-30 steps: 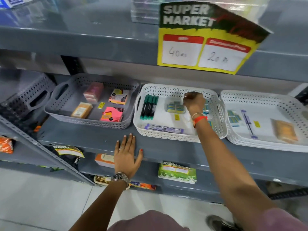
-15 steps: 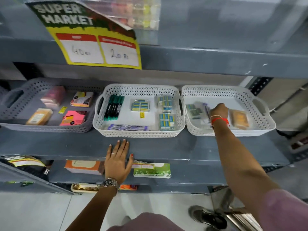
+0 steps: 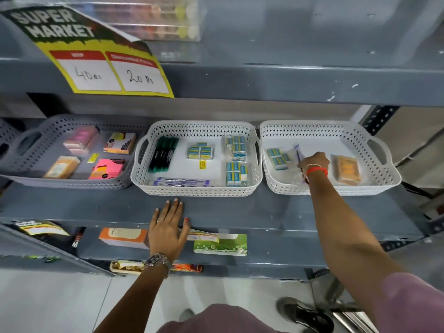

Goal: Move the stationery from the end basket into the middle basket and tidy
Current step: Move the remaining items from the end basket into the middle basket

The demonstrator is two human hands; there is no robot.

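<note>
one pen packet [image 3: 298, 155] lies under the right hand [image 3: 313, 162] in the end basket [image 3: 336, 188]; grip unclear.

One view only, worn on the person's head. It looks forward and down at a grey shelf [image 3: 240, 210] from close, standing range. Three baskets sit across mid-frame, the middle basket [image 3: 195, 188] roughly centred. The upper shelf edge fills the top; floor and the person's shoe [image 3: 305, 313] show at the bottom. Wide-angle bending curves the edges.
</note>
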